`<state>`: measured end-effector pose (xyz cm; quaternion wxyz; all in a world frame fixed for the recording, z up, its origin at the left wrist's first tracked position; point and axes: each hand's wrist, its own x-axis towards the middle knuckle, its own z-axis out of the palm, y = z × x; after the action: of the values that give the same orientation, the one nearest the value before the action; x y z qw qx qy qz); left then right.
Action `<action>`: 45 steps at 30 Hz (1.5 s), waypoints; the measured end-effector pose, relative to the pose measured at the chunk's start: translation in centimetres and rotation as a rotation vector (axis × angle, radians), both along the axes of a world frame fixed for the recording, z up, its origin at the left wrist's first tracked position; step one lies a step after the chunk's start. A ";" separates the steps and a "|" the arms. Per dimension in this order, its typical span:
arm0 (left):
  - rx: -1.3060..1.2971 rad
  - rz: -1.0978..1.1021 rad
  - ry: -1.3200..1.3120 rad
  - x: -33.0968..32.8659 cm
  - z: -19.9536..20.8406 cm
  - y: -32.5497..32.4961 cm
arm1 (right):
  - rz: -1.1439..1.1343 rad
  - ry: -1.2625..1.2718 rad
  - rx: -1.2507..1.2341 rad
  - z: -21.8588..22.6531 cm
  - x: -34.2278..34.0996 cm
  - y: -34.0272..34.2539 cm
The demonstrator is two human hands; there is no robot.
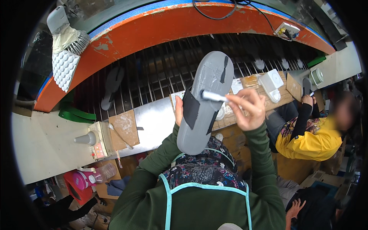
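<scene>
Right hand (249, 109) pinches white tool (214, 96); left hand (179, 111) clasps gray sandal (207, 112).
Sandal lies left of pinch, long axis tilted.

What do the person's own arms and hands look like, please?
The sleeves are long and dark green, reaching the wrists. The right hand wears no glove. The left hand is partly hidden; its visible part is also bare.
</scene>
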<state>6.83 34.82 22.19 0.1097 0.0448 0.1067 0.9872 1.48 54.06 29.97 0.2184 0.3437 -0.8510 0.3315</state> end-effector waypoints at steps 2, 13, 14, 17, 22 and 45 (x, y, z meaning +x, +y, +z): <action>0.042 -0.067 0.052 -0.1 0.4 -0.4 | 0.061 -0.044 0.090 0.4 1.0 0.1; 0.159 -0.164 0.062 -0.3 1.5 -0.7 | 0.028 -0.039 0.131 2.1 1.7 1.6; 0.061 -0.109 -0.070 -0.3 1.6 -0.5 | 0.099 -0.121 0.127 2.1 2.0 1.8; 0.008 -0.090 -0.205 -0.2 2.0 -0.4 | -0.116 -0.033 -0.021 1.4 1.6 1.6; -0.038 -0.030 -0.209 -0.7 1.9 -0.5 | -0.201 -0.073 -0.158 -1.8 4.6 0.9; -1.386 0.696 0.332 -0.8 1.1 3.5 | -0.290 -0.411 -0.579 -5.8 8.5 0.0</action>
<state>6.07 38.36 23.28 -0.2198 0.0771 0.7197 0.6540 9.94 54.09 24.14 0.1761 0.0701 -0.7879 0.5859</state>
